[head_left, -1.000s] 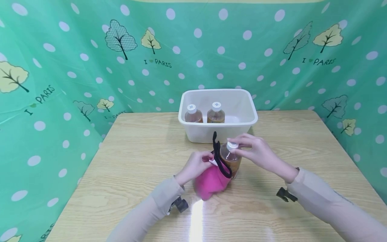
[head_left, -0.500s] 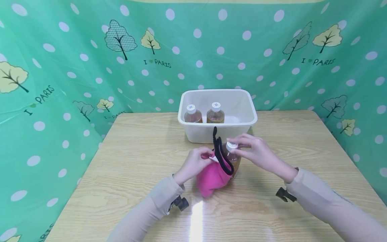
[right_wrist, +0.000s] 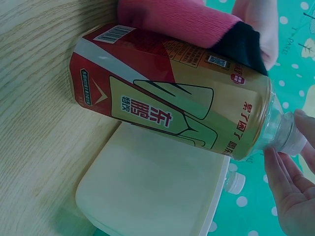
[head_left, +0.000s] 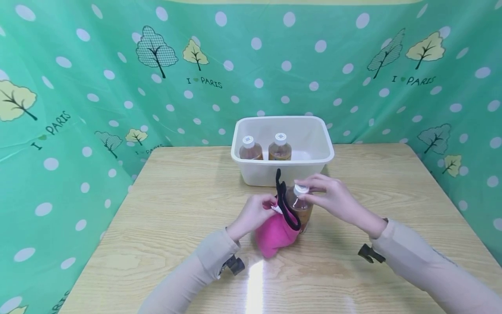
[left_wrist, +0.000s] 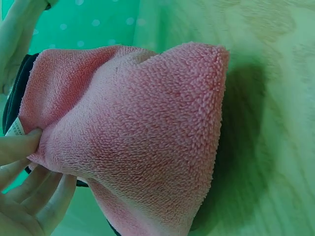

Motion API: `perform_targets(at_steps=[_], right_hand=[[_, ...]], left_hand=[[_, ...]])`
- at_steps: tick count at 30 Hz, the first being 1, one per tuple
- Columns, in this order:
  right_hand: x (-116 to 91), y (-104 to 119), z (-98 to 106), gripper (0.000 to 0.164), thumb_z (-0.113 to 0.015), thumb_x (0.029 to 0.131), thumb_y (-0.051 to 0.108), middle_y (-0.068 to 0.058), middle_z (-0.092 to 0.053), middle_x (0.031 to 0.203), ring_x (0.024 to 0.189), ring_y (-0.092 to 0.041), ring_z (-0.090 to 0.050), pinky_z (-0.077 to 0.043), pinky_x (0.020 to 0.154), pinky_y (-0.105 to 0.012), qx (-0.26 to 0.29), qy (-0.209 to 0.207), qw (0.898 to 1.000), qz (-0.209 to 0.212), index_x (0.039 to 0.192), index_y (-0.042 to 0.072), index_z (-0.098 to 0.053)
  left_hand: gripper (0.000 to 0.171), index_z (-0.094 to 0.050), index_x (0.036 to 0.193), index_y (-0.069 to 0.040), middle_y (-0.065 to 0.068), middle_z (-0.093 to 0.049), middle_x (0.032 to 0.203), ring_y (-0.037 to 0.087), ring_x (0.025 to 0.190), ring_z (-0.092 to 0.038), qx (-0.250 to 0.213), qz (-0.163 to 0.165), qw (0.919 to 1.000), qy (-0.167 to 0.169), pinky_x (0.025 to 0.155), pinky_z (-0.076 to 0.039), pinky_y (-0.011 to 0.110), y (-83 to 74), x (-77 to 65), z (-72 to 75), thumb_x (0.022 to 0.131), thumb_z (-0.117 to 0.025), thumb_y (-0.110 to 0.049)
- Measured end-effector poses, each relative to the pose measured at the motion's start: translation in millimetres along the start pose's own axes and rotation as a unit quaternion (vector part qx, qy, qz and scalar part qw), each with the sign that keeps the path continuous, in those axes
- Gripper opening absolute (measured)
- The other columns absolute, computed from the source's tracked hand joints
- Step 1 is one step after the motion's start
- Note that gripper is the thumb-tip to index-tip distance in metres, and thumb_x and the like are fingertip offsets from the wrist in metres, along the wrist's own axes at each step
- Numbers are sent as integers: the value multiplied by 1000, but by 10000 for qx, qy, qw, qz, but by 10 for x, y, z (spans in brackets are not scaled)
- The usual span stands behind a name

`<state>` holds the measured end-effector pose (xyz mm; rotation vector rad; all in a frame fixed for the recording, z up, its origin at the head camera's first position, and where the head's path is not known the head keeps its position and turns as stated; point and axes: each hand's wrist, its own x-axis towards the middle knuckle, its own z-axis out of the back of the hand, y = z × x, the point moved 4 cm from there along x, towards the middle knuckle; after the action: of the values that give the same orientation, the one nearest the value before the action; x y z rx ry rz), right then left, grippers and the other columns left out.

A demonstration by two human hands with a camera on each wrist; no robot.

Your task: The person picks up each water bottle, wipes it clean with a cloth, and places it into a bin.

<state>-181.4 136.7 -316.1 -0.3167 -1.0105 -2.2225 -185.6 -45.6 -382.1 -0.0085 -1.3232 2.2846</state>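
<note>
In the head view, my left hand [head_left: 254, 214] pinches a pink terry cloth [head_left: 276, 234] near its white tag, between thumb and fingers. Black edging and a black loop run along the cloth's upper side. The cloth lies against the left side of a drink bottle [head_left: 304, 216] and covers part of it. My right hand [head_left: 334, 196] grips the bottle's white cap from the right; the bottle stands upright on the table. Its red and gold label shows in the right wrist view. Much of the left wrist view is filled by the fuzzy cloth [left_wrist: 142, 123].
Behind the hands stands a white plastic bin [head_left: 282, 172] holding two similar capped bottles, one at the left [head_left: 251, 148] and one nearer the middle [head_left: 280, 147]. The wooden table [head_left: 176, 196] meets a green dotted curtain [head_left: 196, 109] at its back and sides.
The left hand and cloth shifted slightly right and up across the bottle by half a second ago, then slightly back left and down. The right hand and bottle stay in place.
</note>
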Motion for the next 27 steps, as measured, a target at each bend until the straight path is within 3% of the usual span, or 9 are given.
perform_targets(at_steps=[8,13,21,27], right_hand=[[-3,-2,-4,35,-72,69,4,-4,-63,92,81,-12,-59,-51,64,-18,-27,-58,10000,41,103,3,-64],[-12,-17,4,35,-72,68,4,-4,-64,92,81,-11,-59,-51,65,-20,-53,-119,9999,35,102,3,-65],[-24,-42,14,34,-71,69,4,-4,-64,92,81,-11,-59,-50,66,-16,28,-128,9999,-2,102,3,-65],[-20,-39,28,33,-71,70,5,-3,-64,91,81,-12,-59,-52,65,-23,-21,-151,9999,36,102,3,-65]], left_hand=[[17,-63,88,3,13,-64,86,19,77,-61,507,332,9977,307,67,-49,15,176,-6,-127,71,-63,6],[14,-62,85,1,11,-64,83,19,75,-60,750,274,9960,408,66,-48,16,255,6,-195,71,-63,5],[12,-62,82,1,11,-64,81,19,73,-60,826,312,9952,434,65,-48,16,274,18,-230,71,-63,5],[14,-62,85,1,12,-64,85,20,76,-61,705,442,9954,483,67,-49,17,291,1,-223,72,-62,5]])
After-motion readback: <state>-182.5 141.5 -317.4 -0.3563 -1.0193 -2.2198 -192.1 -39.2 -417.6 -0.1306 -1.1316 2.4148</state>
